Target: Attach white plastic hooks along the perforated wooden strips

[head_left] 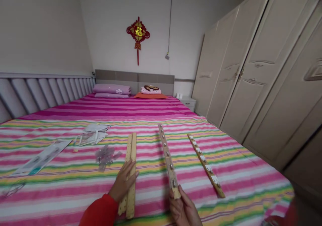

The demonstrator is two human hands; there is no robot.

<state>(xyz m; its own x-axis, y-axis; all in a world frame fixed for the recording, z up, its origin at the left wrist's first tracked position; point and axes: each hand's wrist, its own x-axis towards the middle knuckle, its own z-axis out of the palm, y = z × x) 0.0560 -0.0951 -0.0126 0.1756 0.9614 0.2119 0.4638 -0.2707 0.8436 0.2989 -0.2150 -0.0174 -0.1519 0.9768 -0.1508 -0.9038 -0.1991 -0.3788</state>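
Observation:
In the head view my right hand [183,207] pinches the near end of a wooden strip [166,154], which carries a row of shiny metal pieces and points away from me. My left hand [124,181], at the end of a red sleeve, lies across two bare wooden strips [133,185] with small holes. Its fingers are stretched out and its thumb is apart. Over on the right, another wooden strip [205,164] bears white tags with metal pieces. To the left of my left hand is a loose pile of small clear plastic packets [106,157].
A striped sheet [75,195] covers the bed. White-and-clear packaging [93,134], a long flat package [44,157] and a thin wire-like item [15,187] lie on the left. Folded bedding [112,89] sits by the headboard [153,79]. Tall wardrobes [251,61] stand along the right side.

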